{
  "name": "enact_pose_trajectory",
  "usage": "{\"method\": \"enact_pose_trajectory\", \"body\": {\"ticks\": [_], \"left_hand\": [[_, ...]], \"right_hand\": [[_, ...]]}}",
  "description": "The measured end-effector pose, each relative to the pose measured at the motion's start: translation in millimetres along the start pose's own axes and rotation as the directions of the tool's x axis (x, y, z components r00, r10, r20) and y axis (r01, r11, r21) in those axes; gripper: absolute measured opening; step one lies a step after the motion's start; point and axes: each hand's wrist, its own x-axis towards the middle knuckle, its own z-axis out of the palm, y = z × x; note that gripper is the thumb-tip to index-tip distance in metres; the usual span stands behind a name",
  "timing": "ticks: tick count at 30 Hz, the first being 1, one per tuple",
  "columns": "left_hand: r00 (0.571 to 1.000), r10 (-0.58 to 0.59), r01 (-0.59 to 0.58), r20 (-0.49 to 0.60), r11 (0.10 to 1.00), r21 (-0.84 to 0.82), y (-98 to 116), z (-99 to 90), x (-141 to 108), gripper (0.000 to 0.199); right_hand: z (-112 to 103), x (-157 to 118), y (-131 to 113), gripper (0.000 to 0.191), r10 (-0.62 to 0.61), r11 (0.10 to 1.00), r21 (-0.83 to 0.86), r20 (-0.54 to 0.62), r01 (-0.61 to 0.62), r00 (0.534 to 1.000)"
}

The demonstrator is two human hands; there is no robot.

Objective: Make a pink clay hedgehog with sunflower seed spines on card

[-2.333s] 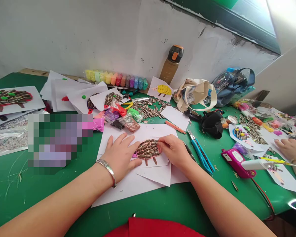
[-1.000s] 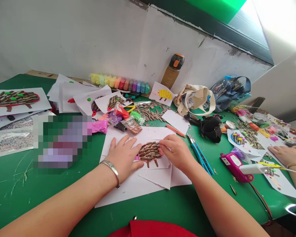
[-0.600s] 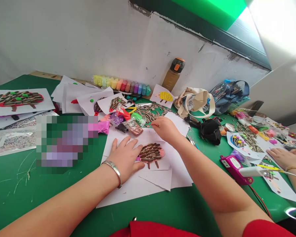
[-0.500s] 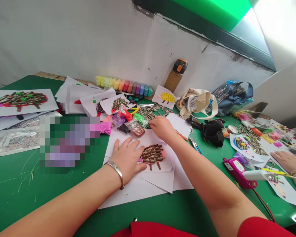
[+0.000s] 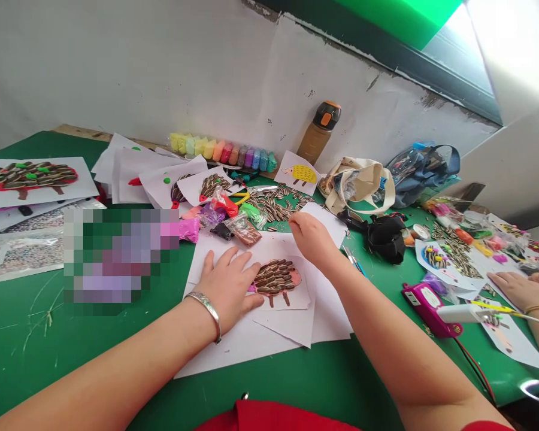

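My left hand (image 5: 228, 288), fingers spread flat, presses on white paper sheets (image 5: 233, 353) beside a hedgehog picture (image 5: 276, 278). The hedgehog's body is covered in striped sunflower seeds, with pink at its right end and brown legs; its left end is partly under my fingers. My right hand (image 5: 312, 239) hovers over the upper right of the paper, fingertips pinched together; whatever they hold is hidden. Behind it lies a loose pile of sunflower seeds (image 5: 273, 206). Between the hands and the pile sit small bags of brown clay (image 5: 245, 230), green clay (image 5: 254, 214) and red clay (image 5: 224, 202).
At the back stand a bottle (image 5: 315, 140), a row of coloured clay packs (image 5: 224, 154) and a cream bag (image 5: 359, 185). More seed pictures (image 5: 31, 179) lie left. To the right are a black pouch (image 5: 386, 237), a magenta device (image 5: 431, 308) and another person's hand (image 5: 516, 290).
My right hand has drawn back from the seed pile, a little to the right, over the paper. My left hand stays flat on the sheets. The whole view has shifted slightly.
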Motion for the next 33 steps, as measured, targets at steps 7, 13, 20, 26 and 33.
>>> {"method": "enact_pose_trajectory", "body": {"ticks": [7,13,20,26,33], "left_hand": [[1.0,-0.002,0.002,0.002,1.0,0.022,1,-1.2,0,0.05],[1.0,-0.005,0.006,-0.011,1.0,0.01,1,0.2,0,0.049],[0.999,-0.018,0.018,0.039,1.0,0.01,0,-1.0,1,0.053],[0.999,-0.025,0.025,0.022,1.0,0.007,0,1.6,3,0.054],[1.0,0.0,-0.001,0.014,0.999,0.045,0,0.9,4,0.053]], "right_hand": [[11,19,-10,0.023,-0.079,0.997,0.026,0.044,0.077,0.996],[19,33,-17,0.02,-0.063,0.997,0.037,0.067,0.061,0.996],[-11,-33,2,0.023,0.088,0.953,0.292,-0.004,-0.083,0.996],[-10,-95,5,0.02,0.196,0.778,0.579,0.144,-0.244,0.97],[0,-95,-4,0.02,0.191,0.8,0.557,0.117,-0.224,0.975]]}}
